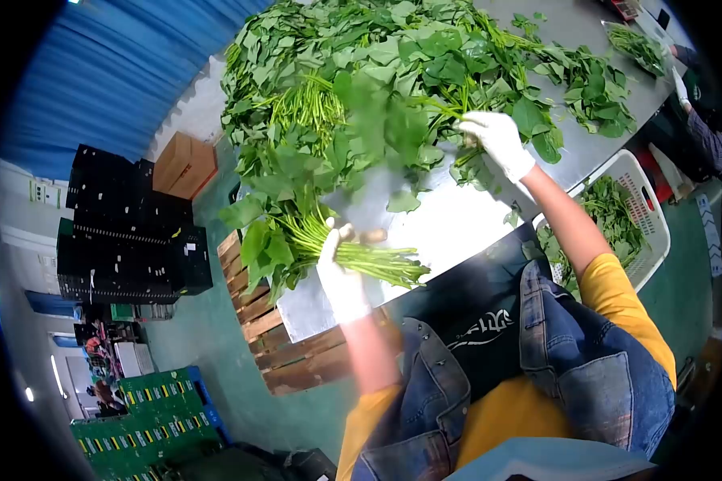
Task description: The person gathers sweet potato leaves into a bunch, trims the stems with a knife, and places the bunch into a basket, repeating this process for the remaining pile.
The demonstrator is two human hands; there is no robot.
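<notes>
My left hand [342,272], in a white glove, is wrapped round a thick bunch of leafy green stems [387,263]. The cut ends point right and the leaves hang to the left, over the near edge of the metal table [449,228]. My right hand [497,144], also gloved, pinches a few leafy stems [435,104] at the front of the pile. The leaves just left of it are blurred by motion. A large heap of leafy greens [433,44] covers the far side of the table, with some loose stems lying bundled at its left.
A white basket [656,220] with greens stands at my right. Another person's gloved hand [680,90] is near bagged greens [635,48] at the far right. To the left are a wooden pallet [277,353], black crates [120,256], a cardboard box [183,164] and green crates [148,425].
</notes>
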